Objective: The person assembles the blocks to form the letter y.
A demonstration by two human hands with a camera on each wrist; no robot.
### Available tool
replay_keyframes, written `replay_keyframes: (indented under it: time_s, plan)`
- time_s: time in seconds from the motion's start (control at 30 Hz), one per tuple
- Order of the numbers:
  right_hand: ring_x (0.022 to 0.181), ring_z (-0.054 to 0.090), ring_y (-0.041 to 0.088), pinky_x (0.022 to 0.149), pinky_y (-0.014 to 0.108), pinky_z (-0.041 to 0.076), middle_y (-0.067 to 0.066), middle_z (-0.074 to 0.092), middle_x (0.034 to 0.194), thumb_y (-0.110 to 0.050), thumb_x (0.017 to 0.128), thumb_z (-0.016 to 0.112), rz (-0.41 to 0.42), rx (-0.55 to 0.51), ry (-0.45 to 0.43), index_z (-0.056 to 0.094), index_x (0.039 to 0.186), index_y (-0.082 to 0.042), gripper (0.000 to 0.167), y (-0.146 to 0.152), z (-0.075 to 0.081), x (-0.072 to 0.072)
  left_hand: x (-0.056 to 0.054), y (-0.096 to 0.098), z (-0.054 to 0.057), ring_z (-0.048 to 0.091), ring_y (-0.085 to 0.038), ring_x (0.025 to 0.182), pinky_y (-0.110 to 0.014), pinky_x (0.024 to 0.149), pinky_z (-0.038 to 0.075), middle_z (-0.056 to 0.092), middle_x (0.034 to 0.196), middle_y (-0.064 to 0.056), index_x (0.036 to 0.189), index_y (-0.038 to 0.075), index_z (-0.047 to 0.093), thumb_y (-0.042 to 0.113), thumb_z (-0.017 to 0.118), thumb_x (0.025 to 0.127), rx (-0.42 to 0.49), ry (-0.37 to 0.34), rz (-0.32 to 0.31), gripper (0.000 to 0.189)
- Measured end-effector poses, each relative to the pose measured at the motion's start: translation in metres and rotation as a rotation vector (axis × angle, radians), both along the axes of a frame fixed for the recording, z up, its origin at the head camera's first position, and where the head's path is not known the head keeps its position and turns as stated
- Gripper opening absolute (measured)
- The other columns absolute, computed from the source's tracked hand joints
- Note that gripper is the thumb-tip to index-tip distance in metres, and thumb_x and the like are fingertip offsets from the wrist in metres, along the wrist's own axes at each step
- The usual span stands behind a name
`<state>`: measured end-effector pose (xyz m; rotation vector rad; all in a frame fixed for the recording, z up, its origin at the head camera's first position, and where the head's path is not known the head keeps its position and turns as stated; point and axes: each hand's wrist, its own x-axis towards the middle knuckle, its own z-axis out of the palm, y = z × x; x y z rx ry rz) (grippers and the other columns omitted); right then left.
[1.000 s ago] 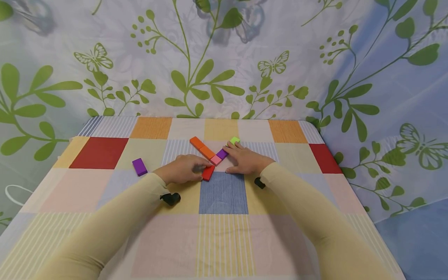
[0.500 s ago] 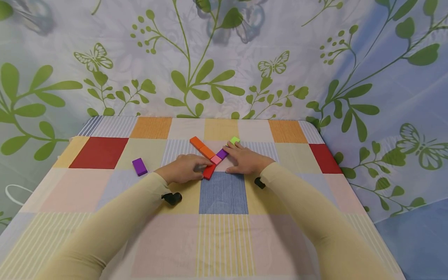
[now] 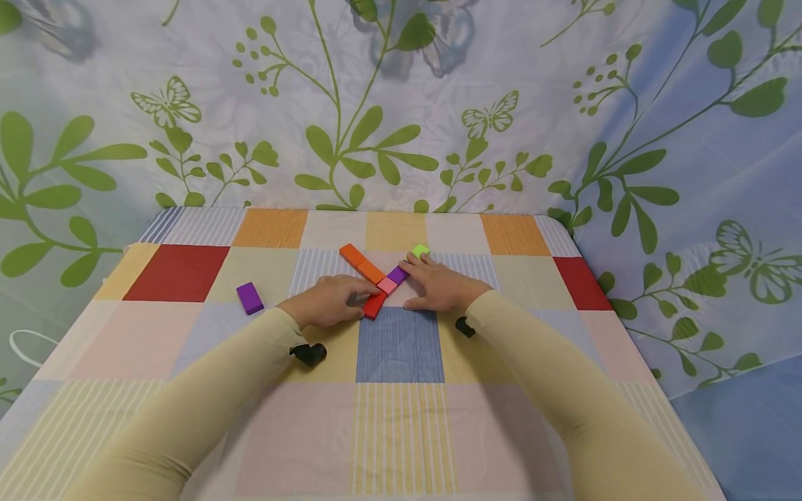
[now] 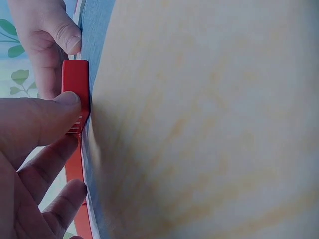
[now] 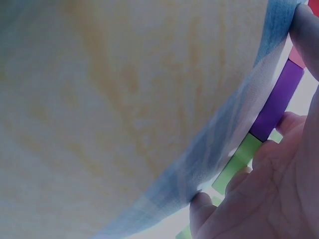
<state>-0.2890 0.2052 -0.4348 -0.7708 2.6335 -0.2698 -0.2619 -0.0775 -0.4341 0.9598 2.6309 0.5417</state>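
Observation:
My left hand (image 3: 328,301) pinches a flat red block (image 3: 374,306) between thumb and fingers; the left wrist view shows the thumb on the red block's (image 4: 76,77) near side. Its far end meets a pink block (image 3: 386,285). From there, two orange blocks (image 3: 365,264) run up and left, while a purple block (image 3: 397,275) and a lime green block (image 3: 421,249) run up and right. My right hand (image 3: 441,284) lies with fingers extended along the purple and green blocks, partly covering them. In the right wrist view its fingers rest beside the green block (image 5: 237,162).
A separate purple block (image 3: 250,298) lies on the patchwork tablecloth (image 3: 401,348), left of my left hand. Behind the table hangs a leaf-patterned curtain (image 3: 401,104), which also covers the right side. Dark objects (image 3: 308,355) sit at both wrists.
The red block has shifted slightly away from me, up against the pink block, with the left hand moving slightly along. My right hand has stayed in place.

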Motion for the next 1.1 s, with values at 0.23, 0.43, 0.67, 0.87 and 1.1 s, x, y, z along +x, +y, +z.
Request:
replay_keyframes:
  time_s: [0.23, 0.43, 0.67, 0.87, 1.1]
  plan:
    - [0.165, -0.001, 0.039, 0.128, 0.067, 0.014, 0.008, 0.002, 0.179, -0.056, 0.097, 0.067, -0.002, -0.002, -0.005, 0.015, 0.171, -0.021, 0.097, -0.0001, -0.0003, -0.0003, 0.0009, 0.0004, 0.0003, 0.051, -0.034, 0.146, -0.070, 0.116, 0.035, 0.058, 0.155, -0.003, 0.150, 0.026, 0.061, 0.020, 0.072, 0.099, -0.005, -0.001, -0.007, 0.052]
    - [0.165, -0.001, 0.040, 0.129, 0.066, 0.014, 0.008, 0.001, 0.179, -0.057, 0.097, 0.067, 0.001, 0.005, 0.001, 0.014, 0.171, -0.021, 0.098, 0.0002, -0.0009, -0.0001, 0.0019, 0.0004, 0.0001, 0.051, -0.034, 0.146, -0.071, 0.117, 0.033, 0.058, 0.156, -0.004, 0.150, 0.026, 0.060, 0.021, 0.072, 0.100, -0.007, -0.006, -0.003, 0.052]
    - [0.165, -0.001, 0.040, 0.129, 0.064, 0.015, 0.009, 0.001, 0.179, -0.057, 0.098, 0.067, 0.005, 0.006, 0.011, 0.014, 0.171, -0.020, 0.097, 0.0001, -0.0022, -0.0010, 0.0023, 0.0007, 0.0007, 0.051, -0.034, 0.146, -0.070, 0.117, 0.033, 0.058, 0.155, -0.004, 0.150, 0.026, 0.061, 0.020, 0.071, 0.100, 0.002, -0.011, 0.008, 0.051]
    - [0.165, -0.001, 0.040, 0.129, 0.065, 0.015, 0.010, 0.001, 0.179, -0.057, 0.098, 0.066, 0.006, 0.002, 0.013, 0.015, 0.171, -0.019, 0.097, 0.0003, -0.0028, -0.0012, 0.0025, 0.0008, 0.0014, 0.051, -0.035, 0.145, -0.070, 0.117, 0.032, 0.059, 0.154, -0.006, 0.149, 0.025, 0.061, 0.019, 0.071, 0.100, 0.007, -0.023, 0.012, 0.051]
    - [0.165, -0.001, 0.039, 0.129, 0.065, 0.015, 0.009, 0.001, 0.179, -0.057, 0.098, 0.066, 0.002, 0.002, 0.012, 0.014, 0.171, -0.020, 0.097, 0.0007, -0.0046, -0.0017, 0.0028, -0.0001, -0.0004, 0.053, -0.035, 0.143, -0.068, 0.115, 0.035, 0.060, 0.152, -0.007, 0.149, 0.024, 0.062, 0.018, 0.071, 0.100, 0.010, -0.005, 0.010, 0.050]
